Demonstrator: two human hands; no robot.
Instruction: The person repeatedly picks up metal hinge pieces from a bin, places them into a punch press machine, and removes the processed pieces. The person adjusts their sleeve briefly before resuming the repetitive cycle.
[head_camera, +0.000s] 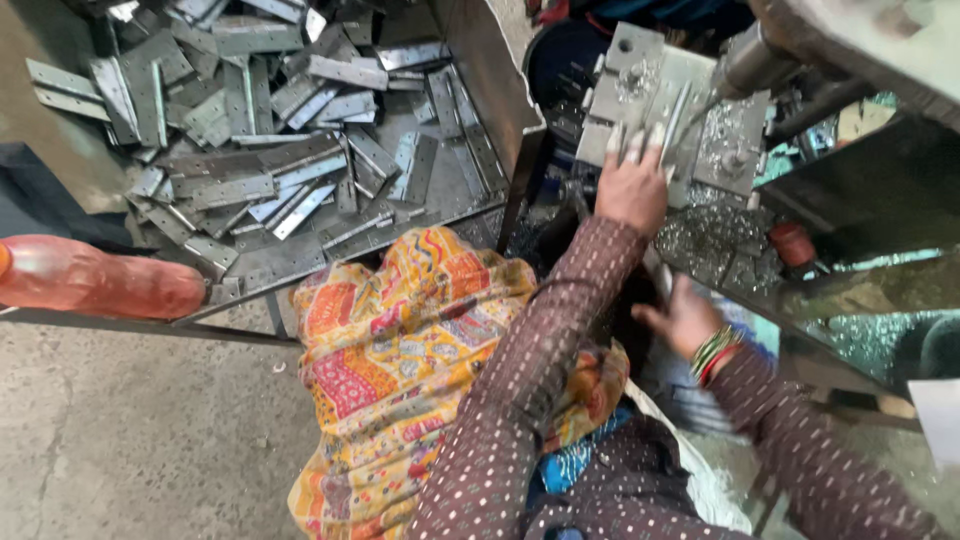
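Pressing one hinge plate (672, 118) — left hand (632, 185) fingers spread, right hand (683, 318) curled, grip unclear, one tray (480, 80).

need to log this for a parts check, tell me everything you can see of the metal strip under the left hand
The metal strip is a flat, narrow, grey piece, bright like bare steel. It lies nearly upright in the picture on the grey fixture block of the press. The left hand reaches up to it, fingertips resting beside and on its lower end. Its holes, if any, cannot be told.
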